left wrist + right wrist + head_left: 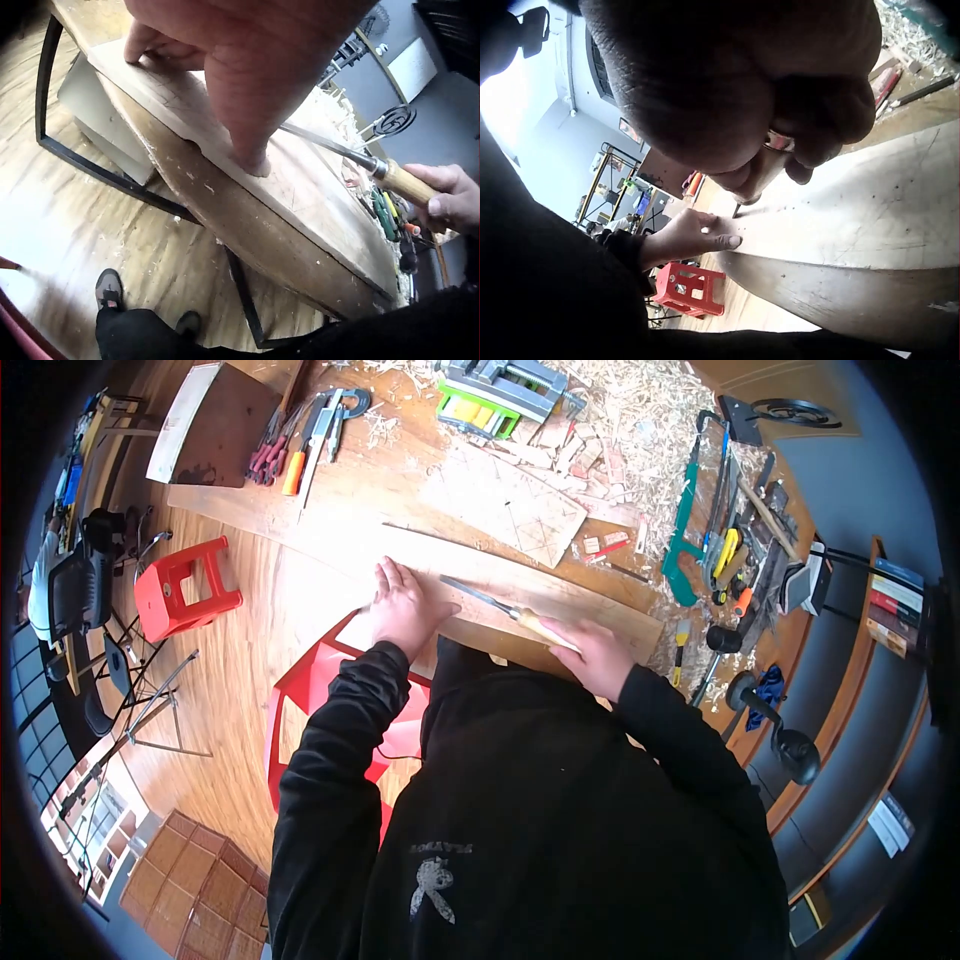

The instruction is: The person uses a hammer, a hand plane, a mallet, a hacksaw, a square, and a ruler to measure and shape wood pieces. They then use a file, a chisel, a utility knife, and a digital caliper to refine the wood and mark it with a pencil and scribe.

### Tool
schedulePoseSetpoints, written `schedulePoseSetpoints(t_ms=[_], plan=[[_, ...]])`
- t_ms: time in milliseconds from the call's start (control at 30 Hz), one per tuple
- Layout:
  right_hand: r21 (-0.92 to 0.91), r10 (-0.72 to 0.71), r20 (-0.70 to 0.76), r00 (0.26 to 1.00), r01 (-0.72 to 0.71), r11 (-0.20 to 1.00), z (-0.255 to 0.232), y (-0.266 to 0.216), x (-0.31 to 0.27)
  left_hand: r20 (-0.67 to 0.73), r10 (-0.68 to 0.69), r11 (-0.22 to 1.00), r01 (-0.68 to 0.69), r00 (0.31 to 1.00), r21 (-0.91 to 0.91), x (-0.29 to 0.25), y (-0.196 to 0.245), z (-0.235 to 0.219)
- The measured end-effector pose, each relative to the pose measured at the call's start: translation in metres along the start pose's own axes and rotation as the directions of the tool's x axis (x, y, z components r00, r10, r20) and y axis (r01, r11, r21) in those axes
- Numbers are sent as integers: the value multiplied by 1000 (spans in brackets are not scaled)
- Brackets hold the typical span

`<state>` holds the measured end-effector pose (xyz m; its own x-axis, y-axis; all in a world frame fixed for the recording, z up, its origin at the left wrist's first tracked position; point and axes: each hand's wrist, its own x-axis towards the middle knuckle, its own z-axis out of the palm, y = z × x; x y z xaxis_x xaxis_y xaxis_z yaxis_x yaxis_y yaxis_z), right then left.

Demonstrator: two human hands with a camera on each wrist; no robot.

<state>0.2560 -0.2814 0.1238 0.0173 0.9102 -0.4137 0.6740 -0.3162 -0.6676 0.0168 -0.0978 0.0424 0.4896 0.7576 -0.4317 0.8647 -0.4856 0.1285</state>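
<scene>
Plainly, the right hand (597, 657) grasps a chisel (500, 606) by its handle (407, 184), above the board (590, 598) along the desk's (217, 195) near edge; the left hand (405, 605), uncurled, rests on that board. Should the blade (470, 591) skid, it could cut the left thumb (253, 163).

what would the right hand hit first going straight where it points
Probably the left hand, resting on the board: the tool in the right hand points close to its fingertips, though a narrow miss looks possible.
</scene>
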Motion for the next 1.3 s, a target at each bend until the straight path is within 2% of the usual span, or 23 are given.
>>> schedulePoseSetpoints(t_ms=[133, 333, 533, 767, 967, 1167, 1233, 1300], plan=[[-45, 68, -34, 997, -69, 997, -14, 3, -26, -21, 48, 999, -48, 999, 3, -3, -7, -1], [-70, 159, -70, 985, -163, 984, -8, 15, -51, -67, 84, 996, -87, 994, -37, -4, -13, 1], [-109, 178, -90, 980, -187, 976, -4, -1, -45, -58, 89, 996, -90, 994, -19, -4, -15, 4], [-47, 186, -89, 979, -190, 981, -5, -12, -39, -8, 109, 994, -109, 994, 11, -2, -20, 2], [-68, 192, -112, 975, -201, 977, 1, -15, -34, 2, 168, 983, -168, 986, 73, 0, -26, -3], [-57, 180, -139, 974, -189, 980, 5, -23, -28, 3, 208, 977, -208, 978, 52, 8, -35, -5], [-39, 192, -124, 973, -198, 979, 4, -30, -26, 71, 204, 978, -207, 976, 30, 10, -35, -13], [-28, 191, -137, 972, -197, 980, 10, -28, -24, 81, 215, 976, -218, 973, 27, 11, -38, -16]])
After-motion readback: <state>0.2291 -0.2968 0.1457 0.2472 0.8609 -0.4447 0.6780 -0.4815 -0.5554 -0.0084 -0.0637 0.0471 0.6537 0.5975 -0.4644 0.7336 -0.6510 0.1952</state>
